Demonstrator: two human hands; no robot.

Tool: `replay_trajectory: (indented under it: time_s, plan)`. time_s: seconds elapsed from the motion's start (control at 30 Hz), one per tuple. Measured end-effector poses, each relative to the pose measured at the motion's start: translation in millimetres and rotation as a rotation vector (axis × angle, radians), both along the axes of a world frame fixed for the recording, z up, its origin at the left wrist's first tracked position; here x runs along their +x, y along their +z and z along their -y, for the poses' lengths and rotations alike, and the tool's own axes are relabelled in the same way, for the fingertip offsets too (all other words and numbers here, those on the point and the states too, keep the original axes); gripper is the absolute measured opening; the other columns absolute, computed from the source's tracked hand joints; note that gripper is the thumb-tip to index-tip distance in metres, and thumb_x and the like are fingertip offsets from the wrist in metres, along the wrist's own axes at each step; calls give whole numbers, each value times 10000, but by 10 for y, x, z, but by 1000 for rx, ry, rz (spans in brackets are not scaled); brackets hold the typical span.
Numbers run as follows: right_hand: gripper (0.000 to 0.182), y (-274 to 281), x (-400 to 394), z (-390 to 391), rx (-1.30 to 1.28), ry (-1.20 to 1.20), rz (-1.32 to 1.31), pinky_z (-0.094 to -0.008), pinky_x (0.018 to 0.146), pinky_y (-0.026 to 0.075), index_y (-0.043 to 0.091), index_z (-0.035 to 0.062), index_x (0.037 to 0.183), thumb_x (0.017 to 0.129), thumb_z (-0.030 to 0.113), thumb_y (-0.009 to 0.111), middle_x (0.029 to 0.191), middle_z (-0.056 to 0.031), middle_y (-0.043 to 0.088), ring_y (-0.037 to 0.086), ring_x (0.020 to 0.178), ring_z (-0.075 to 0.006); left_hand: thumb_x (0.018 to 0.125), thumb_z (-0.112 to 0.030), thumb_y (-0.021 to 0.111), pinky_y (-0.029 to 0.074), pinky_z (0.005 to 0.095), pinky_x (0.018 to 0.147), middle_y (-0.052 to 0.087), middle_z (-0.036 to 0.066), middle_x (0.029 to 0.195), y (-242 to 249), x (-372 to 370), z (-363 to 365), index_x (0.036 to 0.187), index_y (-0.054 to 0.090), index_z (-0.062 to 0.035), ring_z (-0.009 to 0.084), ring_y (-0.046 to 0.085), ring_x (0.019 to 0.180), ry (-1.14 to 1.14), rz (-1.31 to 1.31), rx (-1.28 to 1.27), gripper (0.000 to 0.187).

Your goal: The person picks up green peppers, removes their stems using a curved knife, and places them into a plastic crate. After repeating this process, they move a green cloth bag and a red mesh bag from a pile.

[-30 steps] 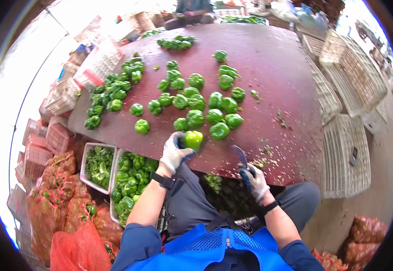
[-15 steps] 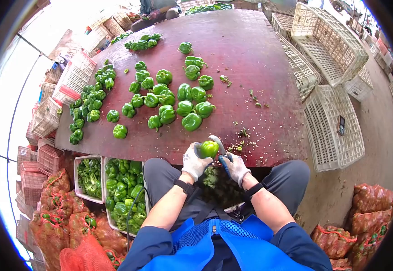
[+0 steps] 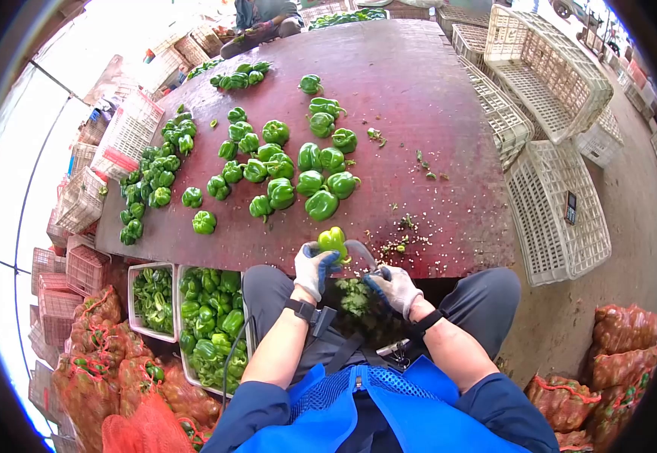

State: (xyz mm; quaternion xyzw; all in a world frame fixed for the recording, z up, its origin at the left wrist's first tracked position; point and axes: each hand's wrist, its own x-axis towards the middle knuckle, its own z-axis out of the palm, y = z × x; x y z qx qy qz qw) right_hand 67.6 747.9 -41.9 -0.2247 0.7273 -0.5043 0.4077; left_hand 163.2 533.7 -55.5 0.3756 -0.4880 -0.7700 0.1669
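My left hand (image 3: 315,267), in a white glove with a bluish palm, grips a yellowish-green bell pepper (image 3: 333,241) near the front edge of the red-topped table (image 3: 419,75). A matching glove covers my right hand (image 3: 393,289), which is closed around the handle of a knife with a curved blade (image 3: 359,251). The blade points up and left, its tip close beside the pepper. Just beyond my hands lie several green bell peppers (image 3: 321,204) in loose groups. Seeds and green scraps (image 3: 405,236) are scattered on the tabletop right of the knife.
Crates of green peppers (image 3: 211,325) and trimmings (image 3: 152,298) stand by my left leg. Red mesh sacks (image 3: 128,370) lie farther left, others (image 3: 626,340) at lower right. Pale plastic crates (image 3: 558,215) flank the table's right side. Another person (image 3: 264,26) sits at the far edge.
My left hand has moved slightly left and turned, carrying the pepper away from the knife. My right hand has lowered a little, and the blade now stands apart from the pepper.
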Motion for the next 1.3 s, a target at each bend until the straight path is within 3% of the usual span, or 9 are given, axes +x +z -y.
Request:
replay_trajectory:
  time_s: [0.1, 0.17, 0.27, 0.37, 0.53, 0.63, 0.73, 1.03, 1.3]
  plan:
    - [399, -4, -48, 32, -219, -98, 55, -338, 756, 502, 666, 44, 1108, 847, 329, 766, 905, -84, 704, 618, 818, -140, 795, 40, 681, 617, 396, 748, 660, 160, 1096, 53, 42, -85, 1234, 514, 17, 274, 698, 929, -106, -83, -37, 471]
    - [425, -2, -22, 80, -258, -121, 69, -331, 792, 505, 655, 46, 1138, 827, 303, 788, 950, -75, 705, 623, 862, -137, 771, 50, 659, 587, 343, 813, 640, 136, 1184, 379, 26, -292, 1344, 487, 16, 240, 667, 1022, -248, -164, -19, 599]
    - [530, -17, -97, 119, -321, -114, 104, -314, 904, 506, 627, 43, 1217, 766, 214, 846, 1087, -57, 702, 633, 1004, -133, 803, -3, 682, 523, 284, 856, 639, 86, 1167, 567, -5, -414, 1314, 531, 3, 162, 643, 984, -399, -180, 103, 532]
    - [536, 141, -115, 60, -316, -60, 25, -320, 899, 507, 628, 43, 1217, 755, 200, 851, 1079, -59, 706, 633, 985, -132, 838, -59, 709, 516, 288, 863, 652, 63, 1113, 570, -29, -390, 1266, 557, 1, 141, 631, 953, -493, 30, -73, 458]
    - [438, 102, -86, 59, -448, -103, 159, -299, 847, 510, 640, 27, 1146, 774, 159, 830, 999, -40, 698, 615, 914, -106, 875, -76, 700, 526, 281, 811, 668, 43, 1038, 588, -45, -469, 1173, 603, -10, 120, 628, 899, -504, 16, -199, 321]
    - [378, 120, -81, 49, -507, -212, 340, -281, 823, 513, 645, 24, 1111, 788, 128, 812, 975, -15, 686, 608, 878, -89, 856, -103, 747, 519, 280, 816, 670, 52, 1010, 478, -22, -526, 1164, 599, 14, 116, 621, 900, -434, -45, -155, 361]
    - [343, 136, -108, 39, -451, -211, 308, -274, 809, 522, 652, 19, 1096, 796, 110, 792, 962, -21, 686, 616, 861, -91, 897, -72, 656, 523, 273, 807, 676, 44, 1002, 520, -5, -604, 1135, 615, -8, 116, 635, 889, -401, -62, -162, 250]
    - [286, 194, -151, 40, -391, -226, 481, -278, 763, 540, 668, 2, 1061, 797, 71, 753, 915, -37, 693, 641, 808, -110, 893, -119, 610, 502, 270, 830, 675, 63, 1031, 607, 46, -650, 1141, 621, 9, 141, 640, 920, -381, -222, 120, 279]
    - [284, 78, -162, 52, -379, -199, 487, -277, 734, 541, 666, -9, 1057, 790, 47, 742, 887, -42, 690, 639, 775, -113, 859, -77, 552, 493, 272, 886, 679, 88, 1059, 511, 151, -623, 1161, 618, 47, 163, 646, 977, -407, -302, 172, 332]
